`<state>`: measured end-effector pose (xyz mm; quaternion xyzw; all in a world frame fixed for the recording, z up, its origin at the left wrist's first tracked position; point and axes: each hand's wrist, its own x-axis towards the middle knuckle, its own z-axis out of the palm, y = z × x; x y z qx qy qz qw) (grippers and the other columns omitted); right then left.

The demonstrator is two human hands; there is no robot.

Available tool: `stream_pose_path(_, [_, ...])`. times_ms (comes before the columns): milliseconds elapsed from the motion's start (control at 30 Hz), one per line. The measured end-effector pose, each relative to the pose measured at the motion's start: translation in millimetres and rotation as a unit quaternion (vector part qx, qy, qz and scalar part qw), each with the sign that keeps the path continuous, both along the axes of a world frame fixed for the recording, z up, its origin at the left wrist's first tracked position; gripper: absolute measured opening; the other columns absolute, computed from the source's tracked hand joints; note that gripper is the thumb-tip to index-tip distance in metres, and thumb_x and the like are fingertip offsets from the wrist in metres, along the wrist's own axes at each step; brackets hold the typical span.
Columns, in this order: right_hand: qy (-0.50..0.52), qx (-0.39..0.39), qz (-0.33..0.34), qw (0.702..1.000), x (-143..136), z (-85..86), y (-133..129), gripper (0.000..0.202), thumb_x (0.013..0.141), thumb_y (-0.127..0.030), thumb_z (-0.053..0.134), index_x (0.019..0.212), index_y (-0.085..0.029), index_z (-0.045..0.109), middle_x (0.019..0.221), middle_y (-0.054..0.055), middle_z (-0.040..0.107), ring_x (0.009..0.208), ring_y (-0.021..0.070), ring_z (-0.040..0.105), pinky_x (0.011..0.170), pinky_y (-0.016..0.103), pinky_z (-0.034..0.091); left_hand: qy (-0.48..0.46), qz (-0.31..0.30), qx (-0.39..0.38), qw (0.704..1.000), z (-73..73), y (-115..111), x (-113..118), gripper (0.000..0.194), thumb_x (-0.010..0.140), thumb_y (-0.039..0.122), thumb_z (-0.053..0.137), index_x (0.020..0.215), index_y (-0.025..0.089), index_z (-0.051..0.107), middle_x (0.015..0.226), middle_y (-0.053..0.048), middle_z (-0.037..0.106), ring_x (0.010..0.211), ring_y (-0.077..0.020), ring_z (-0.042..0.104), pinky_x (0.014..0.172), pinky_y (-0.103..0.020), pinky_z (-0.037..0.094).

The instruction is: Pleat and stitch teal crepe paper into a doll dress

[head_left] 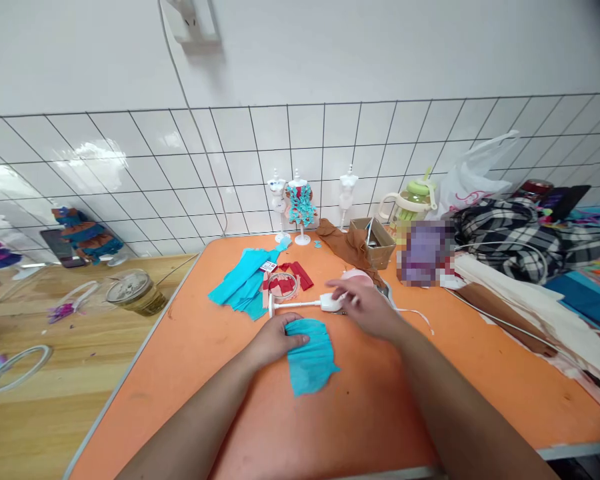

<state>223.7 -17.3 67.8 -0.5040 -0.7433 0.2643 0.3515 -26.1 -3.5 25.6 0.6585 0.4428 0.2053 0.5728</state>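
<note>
1. The left hand (279,340) pinches a thin, crinkled turquoise cloth piece (311,367), thumb on top, over the near middle of the smooth orange tabletop (180,393).
2. The right hand (373,308), fingers bent, is at a smooth white miniature dress form (331,303) lying sideways on its slim rod; I cannot tell whether it grips.
3. Beyond lie longer, pleated-looking turquoise fabric (243,283) and flat red cloth (303,275).
</note>
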Motion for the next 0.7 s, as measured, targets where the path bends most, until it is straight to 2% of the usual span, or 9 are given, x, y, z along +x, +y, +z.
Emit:
stream_pose_path(100, [-0.158,-0.005,-0.153,0.975,57,17.9,8,0.035,0.082,-0.029,0.051,0.116,-0.025,0.061,0.098,0.004,0.068,0.079,0.0180,0.061,0.069,0.029,0.046,0.044,0.008,0.063,0.997,-4.4,1,-2,0.036,0.071,0.037,0.068,0.100,0.016,0.062,0.093,-0.005,0.067,0.085,-0.0222,0.062,0.070,-0.031,0.051])
stream_pose_path(200, [-0.287,-0.025,-0.123,0.950,84,17.6,17,0.049,0.082,-0.045,0.054,0.126,-0.025,0.055,0.117,0.008,0.061,0.097,0.0239,0.059,0.077,0.031,0.045,0.066,-0.038,0.205,0.976,3.4,-2,1,0.021,0.075,0.027,0.062,0.094,0.019,0.067,0.099,-0.006,0.066,0.093,-0.0232,0.060,0.084,-0.037,0.047])
stream_pose_path(267, [-0.337,-0.034,-0.091,0.937,80,7.5,24,0.063,0.082,-0.048,0.054,0.139,-0.025,0.040,0.124,0.011,0.056,0.108,0.0267,0.055,0.080,0.031,0.043,0.107,-0.059,0.338,0.933,10.1,-2,7,0.016,0.073,0.019,0.061,0.085,0.022,0.070,0.119,-0.007,0.060,0.112,-0.0275,0.051,0.100,-0.044,0.035])
stream_pose_path(333, [-0.372,-0.048,-0.084,0.923,67,-4.4,31,0.066,0.085,-0.046,0.051,0.145,-0.027,0.029,0.122,0.012,0.057,0.109,0.0276,0.055,0.077,0.030,0.042,0.175,-0.052,0.418,0.890,13.9,3,14,0.017,0.071,0.016,0.061,0.082,0.024,0.072,0.139,-0.005,0.045,0.128,-0.0323,0.036,0.109,-0.051,0.020])
stream_pose_path(367, [-0.382,-0.052,-0.085,0.919,61,-9.3,35,0.063,0.088,-0.043,0.047,0.145,-0.028,0.027,0.120,0.011,0.059,0.107,0.0274,0.056,0.075,0.030,0.042,0.211,-0.047,0.426,0.879,14.2,7,17,0.016,0.071,0.017,0.062,0.082,0.024,0.072,0.141,-0.005,0.042,0.129,-0.0336,0.033,0.109,-0.054,0.015])
stream_pose_path(433, [-0.390,-0.060,-0.090,0.915,52,-15.6,44,0.052,0.093,-0.036,0.037,0.144,-0.030,0.029,0.115,0.011,0.062,0.102,0.0266,0.059,0.072,0.030,0.041,0.269,-0.056,0.409,0.870,12.2,15,21,0.016,0.074,0.018,0.060,0.085,0.023,0.071,0.132,-0.008,0.051,0.122,-0.0331,0.043,0.107,-0.058,0.014])
stream_pose_path(533, [-0.388,-0.092,-0.106,0.911,49,-19.2,62,0.041,0.094,-0.028,0.031,0.131,-0.024,0.048,0.108,0.014,0.066,0.097,0.0274,0.062,0.071,0.032,0.041,0.301,-0.066,0.391,0.867,6.8,23,19,0.024,0.076,0.018,0.057,0.096,0.024,0.070,0.103,-0.009,0.063,0.100,-0.0275,0.056,0.097,-0.052,0.031])
stream_pose_path(633, [-0.379,-0.124,-0.115,0.910,52,-23.7,80,0.032,0.087,-0.021,0.040,0.107,-0.013,0.064,0.103,0.019,0.067,0.095,0.0300,0.062,0.071,0.033,0.041,0.281,-0.034,0.382,0.880,3.4,26,6,0.019,0.075,0.022,0.061,0.092,0.023,0.071,0.093,-0.008,0.063,0.092,-0.0253,0.058,0.085,-0.041,0.041])
stream_pose_path(700, [-0.363,-0.142,-0.116,0.914,54,-28.2,90,0.026,0.082,-0.018,0.047,0.095,-0.012,0.068,0.099,0.018,0.069,0.092,0.0287,0.063,0.070,0.031,0.042,0.221,0.011,0.368,0.903,3.1,28,-7,0.014,0.075,0.025,0.063,0.085,0.021,0.071,0.090,-0.007,0.063,0.089,-0.0228,0.059,0.081,-0.035,0.043])
